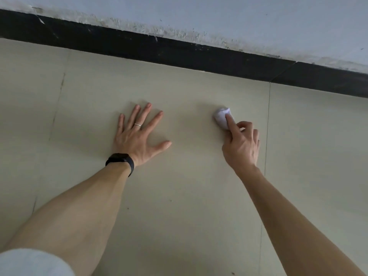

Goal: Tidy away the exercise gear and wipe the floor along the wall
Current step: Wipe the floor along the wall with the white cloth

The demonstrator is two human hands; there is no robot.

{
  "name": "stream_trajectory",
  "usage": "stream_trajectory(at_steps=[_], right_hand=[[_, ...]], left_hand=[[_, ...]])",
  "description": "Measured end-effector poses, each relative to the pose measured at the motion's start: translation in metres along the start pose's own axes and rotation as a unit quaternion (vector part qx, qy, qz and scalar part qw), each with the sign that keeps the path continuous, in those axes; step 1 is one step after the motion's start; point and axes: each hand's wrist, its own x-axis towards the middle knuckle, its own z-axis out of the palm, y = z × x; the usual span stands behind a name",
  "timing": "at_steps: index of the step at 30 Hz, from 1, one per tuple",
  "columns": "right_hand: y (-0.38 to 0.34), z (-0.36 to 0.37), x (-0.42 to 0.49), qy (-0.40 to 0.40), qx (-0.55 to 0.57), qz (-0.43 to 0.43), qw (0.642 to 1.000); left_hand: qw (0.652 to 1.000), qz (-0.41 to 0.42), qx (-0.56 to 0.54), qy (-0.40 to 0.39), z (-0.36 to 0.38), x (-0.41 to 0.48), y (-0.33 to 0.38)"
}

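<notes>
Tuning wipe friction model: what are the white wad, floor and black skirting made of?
White wad: likely tissue or thin cloth, crumpled soft folds, held under right hand. Floor: matte beige tile, thin joint lines. Black skirting: dark jointed strip, possibly tile.

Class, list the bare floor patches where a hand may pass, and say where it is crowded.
Free: floor between left hand and white wad; the strip between the hands and the black skirting; floor right of the right hand, which grips the wad. Nowhere is crowded.

Crumpled white tissue wad (220, 116) on beige floor tile (185, 192).
</notes>
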Motion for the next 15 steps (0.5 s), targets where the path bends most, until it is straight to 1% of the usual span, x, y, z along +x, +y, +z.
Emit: stream_trajectory(at_steps=[1,2,3,4,5,6,7,8,9,10,11,12,13,14,15], right_hand=[[-0.004,0.004,-0.012,0.013,-0.006,0.028,0.999],[-0.01,0.008,-0.032,0.019,-0.011,0.021,1.0],[-0.018,0.012,-0.059,0.013,-0.008,-0.02,1.0],[-0.024,0.016,-0.09,-0.009,-0.001,-0.085,0.996],[-0.029,0.019,-0.126,-0.046,-0.001,-0.165,0.985],[-0.032,0.02,-0.16,-0.098,-0.003,-0.252,0.963],[-0.031,0.018,-0.189,-0.146,-0.011,-0.329,0.933],[-0.024,0.015,-0.204,-0.18,-0.018,-0.383,0.906],[-0.014,0.01,-0.204,-0.192,-0.015,-0.404,0.894],[-0.003,0.006,-0.194,-0.175,-0.012,-0.392,0.903],[0.012,0.004,-0.18,-0.137,-0.011,-0.346,0.928],[0.027,0.001,-0.161,-0.088,-0.011,-0.268,0.959],[0.043,-0.007,-0.14,-0.043,-0.012,-0.164,0.986],[0.061,-0.016,-0.122,-0.003,-0.007,-0.048,0.999],[0.076,-0.022,-0.111,0.029,0.015,0.06,0.998]], left_hand=[[1.0,-0.001,-0.003,0.002,0.0,-0.001,0.0],[1.0,0.0,-0.007,0.008,0.0,-0.002,0.0],[1.0,0.0,-0.01,0.015,0.001,-0.002,0.0],[1.0,0.001,-0.013,0.019,0.001,-0.002,0.0],[1.0,0.003,-0.016,0.022,0.001,-0.002,-0.001],[1.0,0.005,-0.016,0.022,0.001,-0.002,-0.001],[1.0,0.009,-0.013,0.023,0.001,-0.002,-0.001],[1.0,0.012,-0.01,0.022,0.002,-0.002,-0.002],[1.0,0.014,-0.008,0.022,0.002,-0.003,-0.002],[1.0,0.014,-0.01,0.026,0.004,-0.002,-0.003],[0.999,0.019,-0.012,0.036,0.006,-0.003,-0.003],[0.998,0.026,-0.013,0.054,0.009,-0.005,-0.001],[0.996,0.036,-0.011,0.077,0.013,-0.009,0.001],[0.993,0.052,-0.003,0.104,0.017,-0.015,0.006],[0.99,0.068,0.005,0.125,0.02,-0.022,0.012]])
